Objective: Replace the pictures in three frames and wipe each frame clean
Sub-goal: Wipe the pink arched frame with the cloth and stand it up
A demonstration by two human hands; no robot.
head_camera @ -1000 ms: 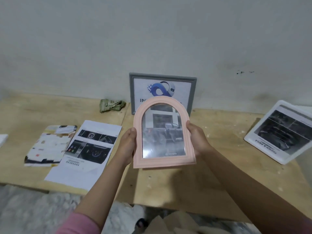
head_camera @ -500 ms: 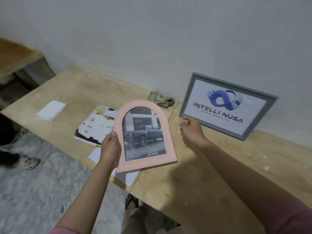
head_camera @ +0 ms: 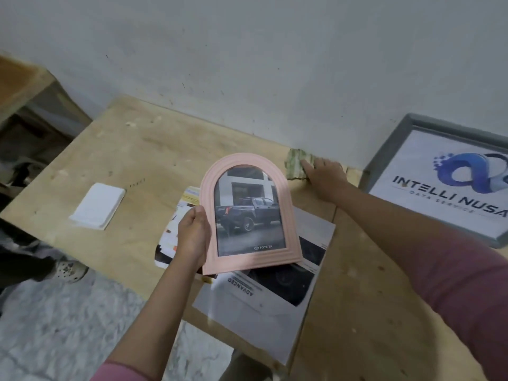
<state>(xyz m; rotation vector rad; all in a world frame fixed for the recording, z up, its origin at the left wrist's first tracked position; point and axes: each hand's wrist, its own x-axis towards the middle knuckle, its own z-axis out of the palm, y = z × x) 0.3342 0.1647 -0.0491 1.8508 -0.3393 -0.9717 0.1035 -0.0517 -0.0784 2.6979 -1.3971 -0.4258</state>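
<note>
Now left hand gripping pink frame, right hand touching cloth

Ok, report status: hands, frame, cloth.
Left hand grips pink arched frame, truck picture in. Right hand on crumpled green cloth by the wall, grip unclear. Nothing in the way.

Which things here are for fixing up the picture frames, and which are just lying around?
For the job: pink arched frame in the left hand; green cloth under the right hand; grey frame; loose printed pictures.

Lying about: white pad; shoe.
</note>
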